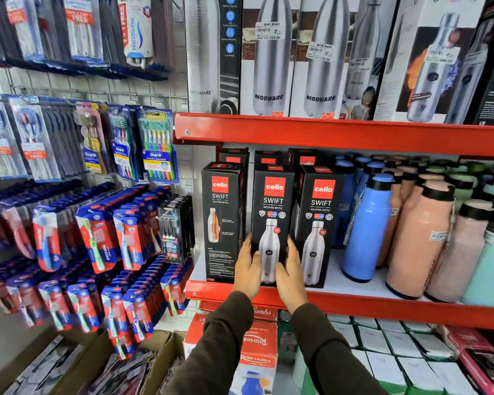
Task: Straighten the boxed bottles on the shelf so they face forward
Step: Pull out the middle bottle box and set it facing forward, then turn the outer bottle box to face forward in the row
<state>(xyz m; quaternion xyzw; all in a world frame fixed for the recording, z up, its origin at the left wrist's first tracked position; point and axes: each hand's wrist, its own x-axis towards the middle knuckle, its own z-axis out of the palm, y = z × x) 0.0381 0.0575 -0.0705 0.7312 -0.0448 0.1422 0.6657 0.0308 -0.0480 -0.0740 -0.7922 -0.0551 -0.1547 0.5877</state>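
Three black boxed bottles stand in the front row of the red-edged middle shelf (354,305). The middle box (273,212) shows its front with the bottle picture. My left hand (247,269) grips its lower left side and my right hand (291,273) grips its lower right side. The left box (223,220) shows a text-heavy face with a small bottle picture. The right box (315,223) shows its front, turned slightly to the left. More black boxes (268,158) stand behind them.
Loose blue (367,229), peach (419,240) and mint bottles crowd the shelf to the right. Tall steel-bottle boxes (268,58) fill the upper shelf. Toothbrush packs (154,143) hang on the left wall. Boxes (257,346) sit on the floor below.
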